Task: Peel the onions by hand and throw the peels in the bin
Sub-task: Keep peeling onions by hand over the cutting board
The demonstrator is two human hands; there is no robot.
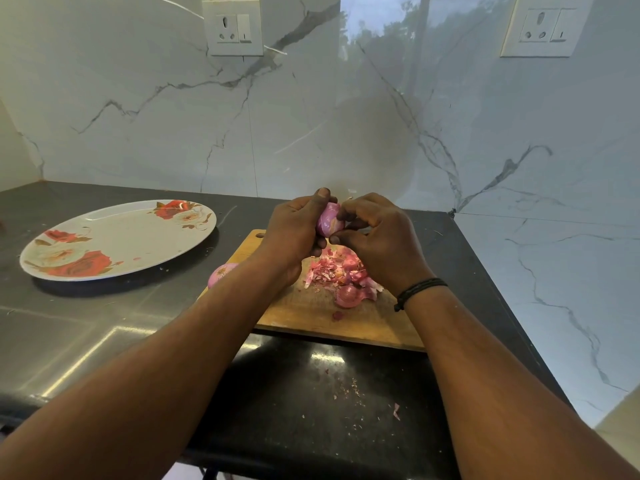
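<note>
My left hand (pixel 292 230) grips a small pink onion (pixel 329 220) above the far end of a wooden cutting board (pixel 311 313). My right hand (pixel 377 237) is curled against the same onion, its fingertips pinching at the skin. A heap of pink peels (pixel 337 271) lies on the board below my hands, with a curved piece of onion (pixel 348 295) at its near side. Another onion (pixel 221 271) sits at the board's left edge, partly hidden by my left forearm. No bin is in view.
A large oval plate (pixel 114 237) with red flower prints lies on the dark counter (pixel 69 323) to the left. Small peel scraps (pixel 349 393) dot the counter near its front edge. Marble walls with sockets (pixel 232 27) close the back and right.
</note>
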